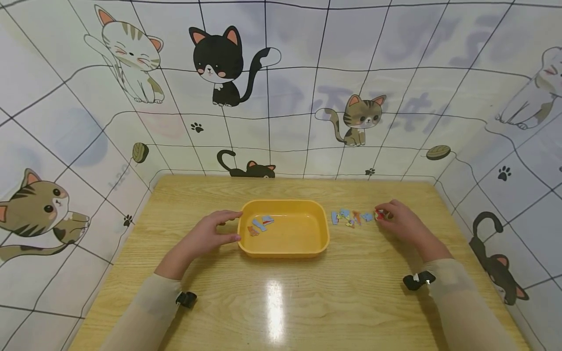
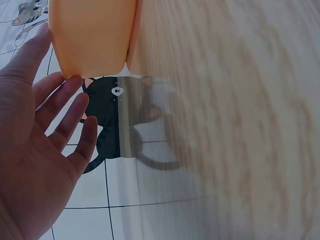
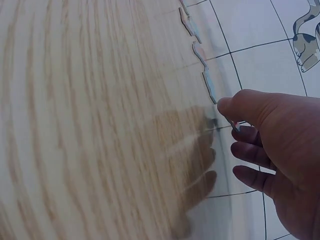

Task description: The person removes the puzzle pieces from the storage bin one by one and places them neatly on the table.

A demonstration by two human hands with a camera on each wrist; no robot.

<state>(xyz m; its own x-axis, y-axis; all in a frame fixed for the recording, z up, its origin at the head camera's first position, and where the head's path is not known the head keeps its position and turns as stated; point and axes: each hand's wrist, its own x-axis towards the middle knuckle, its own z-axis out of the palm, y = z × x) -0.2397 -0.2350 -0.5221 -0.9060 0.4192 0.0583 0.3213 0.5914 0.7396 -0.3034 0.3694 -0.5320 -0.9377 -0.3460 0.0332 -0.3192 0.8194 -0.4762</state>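
Observation:
My left hand [image 1: 206, 236] rests at the left end of a yellow plastic tray [image 1: 287, 254]. Its fingers are fairly straight and spread, and in the left wrist view the fingertips [image 2: 75, 82] touch the tray's outer wall. Inside the tray's left half lie an orange jigsaw piece [image 1: 252, 231], a blue piece [image 1: 259, 225] and a blue piece with red [image 1: 268, 220]. To the right of the tray, my right hand [image 1: 401, 222] pinches a red jigsaw piece [image 1: 379, 215] between thumb and finger, low at the tabletop. The fingers partly hide that piece.
Several jigsaw pieces [image 1: 344, 214] in blue, yellow and orange lie in a loose row between the tray and my right hand. The wood-grain table [image 1: 342, 297] meets a cat-printed sheet [image 1: 290, 131] at its back and sides.

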